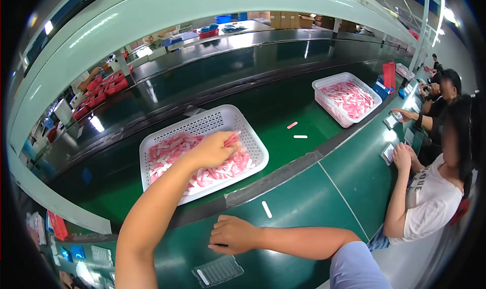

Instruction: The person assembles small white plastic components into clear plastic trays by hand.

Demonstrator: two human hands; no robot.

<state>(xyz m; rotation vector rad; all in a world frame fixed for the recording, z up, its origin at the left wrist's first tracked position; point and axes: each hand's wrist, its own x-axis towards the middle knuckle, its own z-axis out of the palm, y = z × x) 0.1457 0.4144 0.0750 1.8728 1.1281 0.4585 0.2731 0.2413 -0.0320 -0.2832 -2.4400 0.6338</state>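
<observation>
My left hand point(216, 150) reaches into a white perforated plastic basket point(260, 155) on the green belt. Its fingers are closed on a few pink-and-white plastic strips point(233, 138), above a heap of similar small strips point(174, 150). My right hand point(234, 235) is curled low over the green worktop, thumb side partly hidden. A small dark tip shows under its fingers, too little to name. Just below it lies a clear plastic tray point(223, 272) with slots, a white strip point(203, 277) at its left end. Another white strip point(266, 209) lies on the worktop.
A second white basket point(347, 119) of pink strips stands farther right on the belt. Two loose strips, one pink point(292, 125) and one white point(300, 136), lie between the baskets. Co-workers point(430, 188) sit along the right side. A pale curved beam point(152, 23) spans overhead.
</observation>
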